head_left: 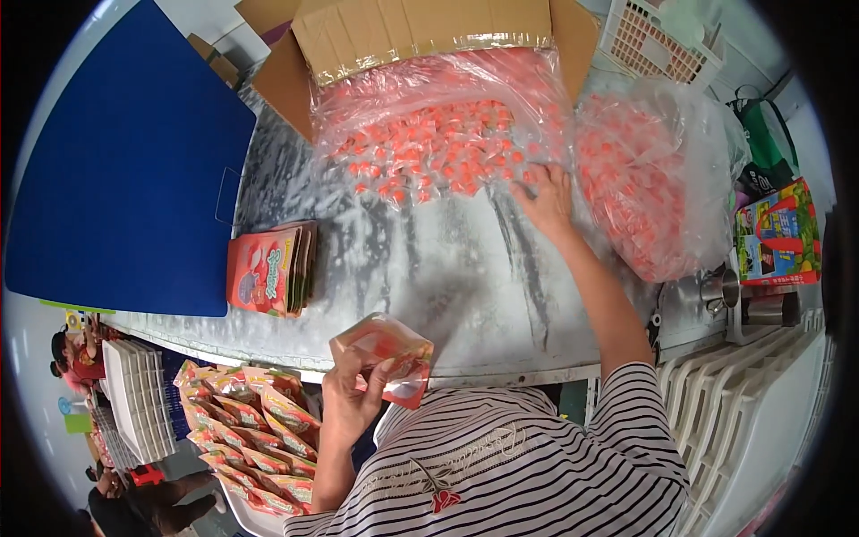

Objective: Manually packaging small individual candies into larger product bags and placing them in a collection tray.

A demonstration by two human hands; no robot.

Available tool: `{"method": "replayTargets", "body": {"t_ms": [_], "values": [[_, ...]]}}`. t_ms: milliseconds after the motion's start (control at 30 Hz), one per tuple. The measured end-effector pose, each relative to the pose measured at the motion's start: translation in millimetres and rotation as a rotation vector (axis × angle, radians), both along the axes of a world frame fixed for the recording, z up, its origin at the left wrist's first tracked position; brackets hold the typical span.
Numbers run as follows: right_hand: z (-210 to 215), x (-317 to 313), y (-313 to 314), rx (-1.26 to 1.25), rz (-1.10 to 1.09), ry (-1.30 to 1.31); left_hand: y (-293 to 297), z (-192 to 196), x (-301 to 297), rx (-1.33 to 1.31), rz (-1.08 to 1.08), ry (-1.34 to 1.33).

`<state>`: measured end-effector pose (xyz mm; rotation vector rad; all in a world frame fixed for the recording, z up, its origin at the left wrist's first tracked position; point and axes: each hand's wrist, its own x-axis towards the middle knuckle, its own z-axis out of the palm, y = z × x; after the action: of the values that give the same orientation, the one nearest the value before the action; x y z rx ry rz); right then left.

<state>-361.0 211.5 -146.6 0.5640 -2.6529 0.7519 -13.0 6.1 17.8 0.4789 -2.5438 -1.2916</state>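
Observation:
Close to my body, at the table's front edge, my left hand (353, 392) is closed round a red-and-clear pouch (407, 347). The pouch's near side partly hides behind my fingers, and I cannot tell what is inside. Farther off, my right hand (548, 199) lies palm down with its fingers apart, at the right end of a loose pile of small red-orange pieces in clear wrappers (438, 152). That pile spills onto the table from a plastic-lined cardboard box (420, 36). Nothing shows held in the right hand.
A stack of flat pouches (268, 273) lies at the left, beside a large blue panel (134, 170). On the right sits a big clear bag of similar pieces (631, 179). Filled pouches (255, 430) stand in a tray below left. White crates (743, 403) are stacked lower right.

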Motion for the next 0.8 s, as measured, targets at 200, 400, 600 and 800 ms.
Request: {"method": "replayTargets", "body": {"t_ms": [200, 400, 600, 800], "values": [[1.0, -4.9, -40.1, 0.076, -0.065, 0.077, 0.6, -1.7, -4.8, -0.076, 0.001, -0.023], [22.6, -15.7, -40.0, 0.086, 0.013, -0.117, -3.7, -5.6, -4.4, -0.116, -0.043, 0.007], [-4.0, -21.1, -31.9, -0.023, 0.094, 0.108, -3.6, -9.5, -9.7, -0.075, -0.044, -0.028], [-8.5, -4.9, -32.3, -0.070, 0.117, 0.174, -2.1, -11.3, -8.4, -0.037, -0.029, -0.018]]}}
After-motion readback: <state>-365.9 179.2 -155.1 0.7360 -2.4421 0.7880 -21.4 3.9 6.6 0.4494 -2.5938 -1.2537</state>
